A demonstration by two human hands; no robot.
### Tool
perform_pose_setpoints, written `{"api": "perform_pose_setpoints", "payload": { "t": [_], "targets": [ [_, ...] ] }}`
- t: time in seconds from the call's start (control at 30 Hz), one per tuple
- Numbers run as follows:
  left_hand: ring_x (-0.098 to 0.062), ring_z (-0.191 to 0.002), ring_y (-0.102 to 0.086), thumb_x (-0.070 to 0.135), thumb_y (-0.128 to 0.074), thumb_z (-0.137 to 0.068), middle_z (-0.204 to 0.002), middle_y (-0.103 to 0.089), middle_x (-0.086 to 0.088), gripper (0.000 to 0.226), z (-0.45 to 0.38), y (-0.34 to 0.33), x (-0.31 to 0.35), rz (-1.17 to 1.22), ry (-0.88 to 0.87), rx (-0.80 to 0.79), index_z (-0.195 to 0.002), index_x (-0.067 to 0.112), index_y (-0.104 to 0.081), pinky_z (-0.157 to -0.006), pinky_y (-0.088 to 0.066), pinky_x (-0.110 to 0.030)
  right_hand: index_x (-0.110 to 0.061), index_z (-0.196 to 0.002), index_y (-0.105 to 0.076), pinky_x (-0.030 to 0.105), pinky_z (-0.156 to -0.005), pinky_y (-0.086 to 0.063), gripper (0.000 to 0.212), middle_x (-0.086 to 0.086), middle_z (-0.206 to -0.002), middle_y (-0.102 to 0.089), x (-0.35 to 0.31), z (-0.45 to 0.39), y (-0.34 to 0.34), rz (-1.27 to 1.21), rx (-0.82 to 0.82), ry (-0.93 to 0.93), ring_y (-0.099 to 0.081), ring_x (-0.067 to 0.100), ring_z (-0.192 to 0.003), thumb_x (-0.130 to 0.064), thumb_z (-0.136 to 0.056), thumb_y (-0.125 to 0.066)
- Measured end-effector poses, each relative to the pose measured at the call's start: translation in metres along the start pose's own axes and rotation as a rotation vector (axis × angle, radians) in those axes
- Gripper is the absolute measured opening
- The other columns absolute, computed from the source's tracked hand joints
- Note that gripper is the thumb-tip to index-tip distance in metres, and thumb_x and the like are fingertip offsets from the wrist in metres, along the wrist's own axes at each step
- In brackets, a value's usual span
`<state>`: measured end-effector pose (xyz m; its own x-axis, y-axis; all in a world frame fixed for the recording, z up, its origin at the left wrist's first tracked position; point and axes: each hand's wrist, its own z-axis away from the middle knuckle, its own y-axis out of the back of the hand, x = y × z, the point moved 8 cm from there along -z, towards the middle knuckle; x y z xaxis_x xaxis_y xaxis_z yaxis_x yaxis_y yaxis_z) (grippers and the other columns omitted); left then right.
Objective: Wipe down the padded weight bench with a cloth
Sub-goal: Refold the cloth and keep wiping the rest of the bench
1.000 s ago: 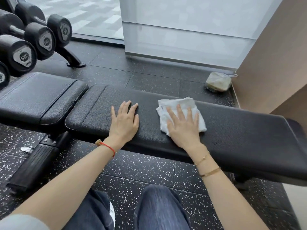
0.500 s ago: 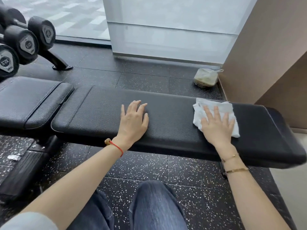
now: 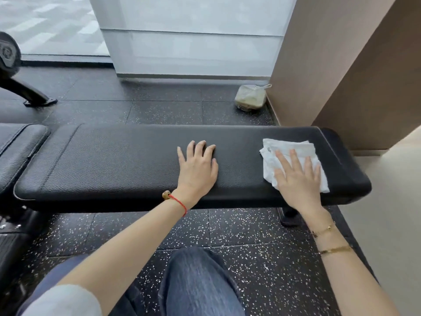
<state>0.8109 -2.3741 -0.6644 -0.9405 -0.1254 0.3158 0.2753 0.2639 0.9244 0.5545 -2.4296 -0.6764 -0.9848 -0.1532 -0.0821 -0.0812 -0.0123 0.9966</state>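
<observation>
cloth (image 3: 293, 160) slid rightward to bench (image 3: 114, 160) end under flat right hand (image 3: 298, 181), left hand (image 3: 197, 169) stays flat, grip open

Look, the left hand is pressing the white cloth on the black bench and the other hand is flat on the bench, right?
Not quite. In the head view the right hand presses the white cloth near the end of the black bench. The left hand lies flat on the bare pad.
</observation>
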Motion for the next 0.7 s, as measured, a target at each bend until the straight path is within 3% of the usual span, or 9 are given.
{"api": "perform_pose_setpoints", "payload": {
  "t": [0.2, 0.37, 0.5, 0.7],
  "targets": [
    [-0.031, -0.144, -0.024, 0.033, -0.038, -0.099, -0.151, -0.038, -0.005, 0.047, 0.001, -0.004, 0.004, -0.059, 0.014, 0.018, -0.144, 0.022, -0.041, -0.117, -0.013, -0.063, -0.049, -0.153, -0.007, 0.052, -0.119, 0.007, 0.053, -0.006, -0.165, -0.001, 0.067, -0.039, 0.006, -0.042, -0.043, -0.192, 0.001, 0.036, -0.150, -0.050, -0.101, -0.019],
    [-0.033, -0.142, -0.028, 0.031, -0.039, -0.097, -0.149, -0.040, -0.007, 0.047, 0.001, -0.006, 0.007, -0.103, 0.020, 0.020, -0.143, 0.020, -0.043, -0.116, -0.016, -0.064, -0.048, -0.153, -0.008, 0.052, -0.118, 0.013, 0.054, -0.008, -0.165, 0.004, 0.066, -0.082, 0.007, -0.088, -0.118, -0.212, 0.008, 0.033, -0.150, -0.048, -0.101, -0.020],
    [-0.032, -0.142, -0.029, 0.032, -0.039, -0.096, -0.149, -0.041, -0.006, 0.047, 0.001, -0.007, 0.007, -0.111, 0.031, 0.017, -0.142, 0.021, -0.044, -0.116, -0.016, -0.064, -0.050, -0.153, -0.003, 0.054, -0.118, 0.012, 0.054, -0.007, -0.165, 0.005, 0.022, -0.102, 0.002, -0.089, -0.156, -0.097, 0.010, 0.032, -0.150, -0.049, -0.101, -0.018],
    [-0.027, -0.142, -0.032, 0.028, -0.042, -0.096, -0.147, -0.045, -0.001, 0.042, 0.001, -0.002, 0.005, -0.054, 0.046, 0.062, -0.137, 0.020, -0.049, -0.118, -0.017, -0.058, -0.050, -0.153, -0.004, 0.054, -0.116, 0.013, 0.055, -0.004, -0.166, 0.002, -0.090, -0.075, -0.008, -0.076, -0.121, 0.244, 0.008, 0.031, -0.151, -0.049, -0.100, -0.021]
  ]
}}
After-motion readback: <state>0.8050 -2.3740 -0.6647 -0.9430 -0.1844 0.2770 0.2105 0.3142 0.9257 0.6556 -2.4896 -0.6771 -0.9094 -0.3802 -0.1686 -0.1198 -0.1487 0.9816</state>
